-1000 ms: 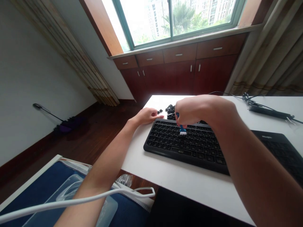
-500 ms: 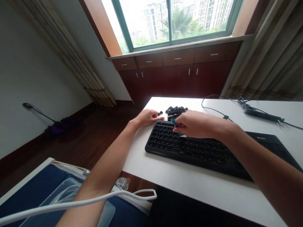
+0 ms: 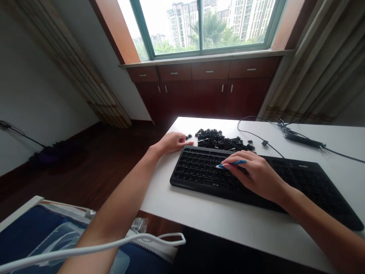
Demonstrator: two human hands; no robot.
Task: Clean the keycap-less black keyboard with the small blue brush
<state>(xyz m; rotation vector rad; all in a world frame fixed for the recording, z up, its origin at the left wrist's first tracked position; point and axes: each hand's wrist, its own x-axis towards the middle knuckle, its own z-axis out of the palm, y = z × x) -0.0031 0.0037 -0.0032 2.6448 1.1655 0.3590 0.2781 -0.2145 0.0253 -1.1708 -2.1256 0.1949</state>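
Since the earlier frame, we saw that the right hand [image 3: 255, 169] had turned over, so that the brush [image 3: 238, 162] lay slanted with its blue handle toward the right instead of standing up, and the heap of black keycaps [image 3: 218, 140] showed more fully behind it. Thumb and fingertips pinched the handle, and the white bristles were down at the bare key sockets in the left half of the keyboard [image 3: 288, 171]. The keyboard lay along the near edge of the white table [image 3: 185, 209], its left end close to the table's left edge. The left hand [image 3: 173, 142] rested by the keyboard's far left corner, fingers curled and thumb stretched out; we could not tell whether it pressed on the casing. The heap sat between the keyboard and the table's far edge, with a few loose caps around it, and a cable [image 3: 259, 133] ran toward a slim black bar [image 3: 305, 140] on the right. We judged the removal of caps finished on the left half; the right half was too dark to check. Brushing looked under way, though we could not tell which sockets were already clean, and no caps appeared refitted there.
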